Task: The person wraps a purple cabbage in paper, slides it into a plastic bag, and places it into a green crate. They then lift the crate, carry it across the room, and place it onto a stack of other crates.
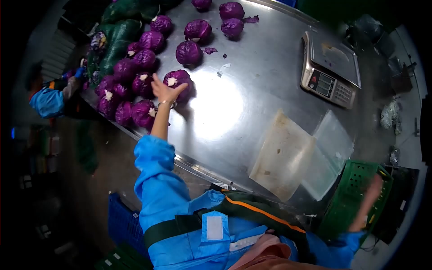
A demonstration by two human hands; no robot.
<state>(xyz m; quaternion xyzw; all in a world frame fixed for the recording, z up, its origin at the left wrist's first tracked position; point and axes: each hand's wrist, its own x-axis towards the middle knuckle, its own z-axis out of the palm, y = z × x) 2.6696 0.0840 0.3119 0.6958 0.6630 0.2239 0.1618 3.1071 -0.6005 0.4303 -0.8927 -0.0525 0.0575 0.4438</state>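
My left hand (164,92) reaches out over the steel table (252,81), fingers spread, its palm against a purple cabbage (178,80) without closing on it. That cabbage lies at the edge of a pile of several purple cabbages (130,90) along the table's left side. My right hand (372,191) is blurred and hangs with loose, apart fingers over a green plastic crate (351,198) at the lower right, holding nothing.
A digital scale (330,67) stands at the table's far right. Clear plastic bags (288,153) lie near the front edge. Green net sacks (119,31) sit behind the pile. Another person's blue sleeve (47,101) is at the far left. A blue crate (123,222) is on the floor.
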